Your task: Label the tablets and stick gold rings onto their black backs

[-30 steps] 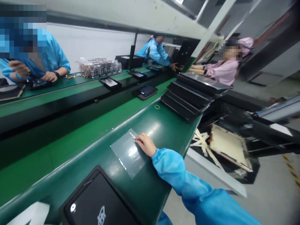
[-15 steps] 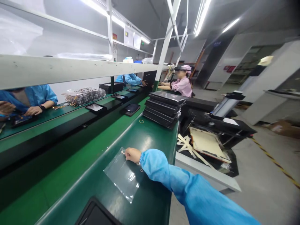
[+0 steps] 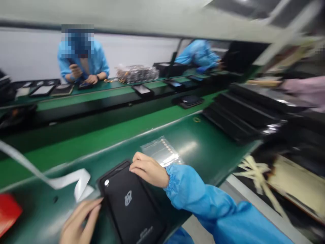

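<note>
Notably, the right hand (image 3: 148,170) lay palm down on the far edge of a black tablet (image 3: 132,203), fingers curled loosely over that edge; it touched the tablet without a closed grasp. The left hand (image 3: 78,222) rested at the tablet's near-left side, fingers extended and fairly flat, their tips touching or just beside its edge; which of the two could not be told through the blur. The tablet lay back side up on the green workbench (image 3: 203,149), a white logo and a small round lens visible on it.

Just beyond the right hand a clear plastic bag (image 3: 162,152) lay flat on the bench, a row of small holes along one side; its contents could not be made out. Left of the left hand sat a curled white strip (image 3: 68,181), and further left a red object (image 3: 7,211) at the frame edge.

Well to the right of the right hand stood a stack of black trays (image 3: 243,113); what they held was hidden. Beyond the hands, on the conveyor belt (image 3: 101,112), several dark devices lay apart from one another. Across it a person in a blue smock (image 3: 82,62) worked, with clear packed trays (image 3: 137,73) nearby, contents too blurred to identify.
</note>
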`<state>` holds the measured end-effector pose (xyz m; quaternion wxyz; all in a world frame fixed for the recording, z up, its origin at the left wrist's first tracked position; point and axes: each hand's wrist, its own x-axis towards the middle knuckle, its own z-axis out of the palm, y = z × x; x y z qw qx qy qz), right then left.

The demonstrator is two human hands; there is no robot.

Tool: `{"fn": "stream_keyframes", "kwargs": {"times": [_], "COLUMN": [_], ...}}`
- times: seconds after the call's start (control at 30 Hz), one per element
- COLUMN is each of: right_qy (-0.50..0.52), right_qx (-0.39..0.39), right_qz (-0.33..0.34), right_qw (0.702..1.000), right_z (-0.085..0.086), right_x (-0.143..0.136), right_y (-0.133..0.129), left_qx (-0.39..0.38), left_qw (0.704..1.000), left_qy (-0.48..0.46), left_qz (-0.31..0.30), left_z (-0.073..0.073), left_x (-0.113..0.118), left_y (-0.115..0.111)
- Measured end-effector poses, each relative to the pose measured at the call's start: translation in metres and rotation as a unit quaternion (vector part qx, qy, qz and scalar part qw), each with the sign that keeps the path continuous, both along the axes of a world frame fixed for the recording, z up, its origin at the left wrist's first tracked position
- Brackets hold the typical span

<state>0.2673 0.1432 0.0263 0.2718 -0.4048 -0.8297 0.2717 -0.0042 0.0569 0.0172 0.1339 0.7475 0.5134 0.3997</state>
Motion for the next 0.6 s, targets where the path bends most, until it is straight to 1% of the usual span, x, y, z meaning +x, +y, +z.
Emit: {"fn": "stream_keyframes", "kwargs": {"times": [0.07,0.1,0.13,0.23,0.27,0.3,0.37,0.47,0.53,0.6], "right_qy": [0.095,0.14,0.178,0.241,0.244,0.239,0.211,0.164,0.139,0.125], "right_qx": [-0.026,-0.062,-0.115,-0.28,-0.311,-0.321,-0.288,-0.194,-0.148,-0.122], "right_qz": [0.081,0.11,0.13,0.154,0.155,0.154,0.154,0.164,0.178,0.194], "right_qw": [0.992,0.982,0.969,0.916,0.905,0.904,0.921,0.953,0.963,0.965], "right_z": [0.004,0.005,0.005,0.002,0.001,-0.001,-0.003,-0.004,-0.002,0.001], "right_x": [-0.028,-0.038,-0.046,-0.06,-0.062,-0.063,-0.065,-0.067,-0.069,-0.072], "right_y": [-0.014,-0.02,-0.025,-0.036,-0.039,-0.041,-0.045,-0.047,-0.047,-0.047], "left_qx": [-0.068,-0.098,-0.11,-0.164,-0.185,-0.203,-0.232,-0.25,-0.259,-0.276], "left_qw": [0.997,0.994,0.993,0.982,0.976,0.969,0.958,0.952,0.949,0.943], "left_qy": [-0.009,-0.022,-0.04,-0.098,-0.117,-0.136,-0.162,-0.176,-0.179,-0.186], "left_qz": [-0.034,-0.037,-0.032,0.0,0.013,0.025,0.036,0.029,0.022,0.019], "left_z": [0.001,0.003,0.004,0.009,0.01,0.011,0.01,0.01,0.011,0.012], "left_x": [0.012,0.018,0.022,0.027,0.027,0.026,0.024,0.02,0.017,0.013], "left_y": [-0.014,-0.016,-0.017,-0.016,-0.018,-0.021,-0.027,-0.033,-0.033,-0.033]}}
